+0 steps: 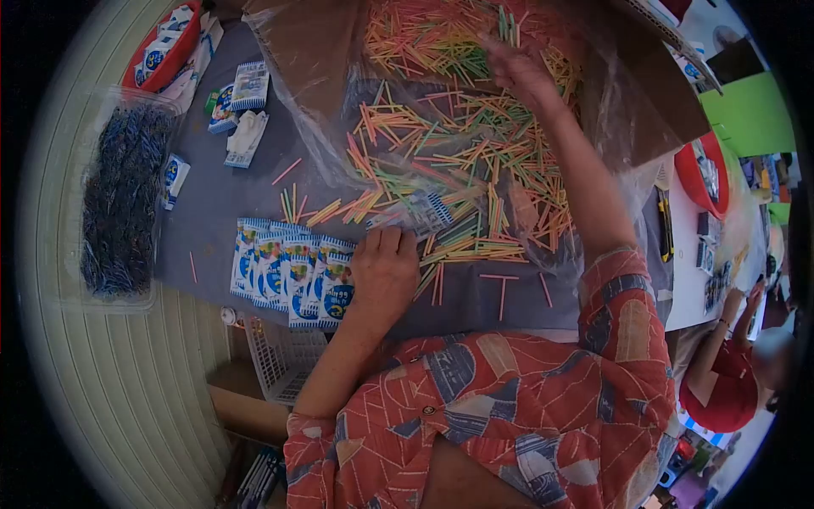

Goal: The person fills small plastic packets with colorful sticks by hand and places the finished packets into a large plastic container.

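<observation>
My left hand (pixel 386 271) rests on the table with its fingers curled at the near edge of a clear plastic packet (pixel 431 212) with a blue striped end. Beside it lie several white and blue printed packets (pixel 288 267), overlapping in a row. My right hand (pixel 521 72) reaches far forward over an opened cardboard box, its fingers closed on a few green and pale coloured sticks (pixel 509 27) that point upward. Loose thin sticks (pixel 475 153) in pink, yellow, orange and green lie heaped below it and spread over clear plastic toward my left hand.
A clear tub (pixel 127 199) of dark twisted ties stands at left, near a red basket (pixel 170 51) of packets. Several small packets (pixel 250 85) lie nearby. Box flaps (pixel 640 93) rise at right, with a box cutter (pixel 664 225) beside them. A person in red (pixel 725 382) sits far right.
</observation>
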Demonstrator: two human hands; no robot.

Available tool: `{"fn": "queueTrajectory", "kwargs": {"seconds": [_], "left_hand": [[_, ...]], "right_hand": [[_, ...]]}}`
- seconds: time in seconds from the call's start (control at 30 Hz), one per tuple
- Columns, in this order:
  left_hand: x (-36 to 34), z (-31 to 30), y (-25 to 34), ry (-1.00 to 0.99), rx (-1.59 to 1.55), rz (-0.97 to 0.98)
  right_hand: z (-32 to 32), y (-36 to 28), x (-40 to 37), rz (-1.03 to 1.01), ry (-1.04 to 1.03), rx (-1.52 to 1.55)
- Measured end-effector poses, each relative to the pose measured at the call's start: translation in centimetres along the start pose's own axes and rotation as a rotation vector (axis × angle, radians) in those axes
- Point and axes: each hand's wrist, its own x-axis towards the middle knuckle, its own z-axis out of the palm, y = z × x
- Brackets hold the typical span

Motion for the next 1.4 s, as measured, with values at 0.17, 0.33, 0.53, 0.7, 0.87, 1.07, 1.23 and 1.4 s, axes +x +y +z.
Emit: {"fn": "queueTrajectory", "kwargs": {"seconds": [0.17,0.33,0.53,0.7,0.87,1.07,1.23,1.4], "left_hand": [[0.8,-0.8,0.0,-0.132,-0.092,-0.123],[1.7,-1.7,-0.9,-0.073,-0.191,-0.134],[1.2,-1.1,-2.7,0.128,-0.805,-0.328],[1.2,-0.9,-1.8,0.259,-1.038,-0.454],[0.9,-0.8,-1.4,0.296,-1.032,-0.343],[0.8,-0.6,-1.2,0.364,-1.068,-0.346],[1.1,-0.5,-0.7,0.375,-1.034,-0.298],[1.3,-0.5,-0.8,0.382,-0.969,-0.271]], "right_hand": [[1.7,0.5,-3.3,0.143,0.124,0.244],[3.3,0.2,-6.8,0.254,-0.082,0.421],[8.0,-2.8,-11.4,0.204,-0.112,0.541],[12.4,-4.1,-14.7,-0.003,-0.208,0.595],[13.3,-1.3,-14.8,-0.189,-0.179,0.336],[13.0,-1.1,-15.3,-0.245,-0.166,0.3],[13.2,-0.6,-16.2,-0.122,-0.128,0.092],[12.6,-1.2,-16.3,-0.159,-0.168,0.045]]}}
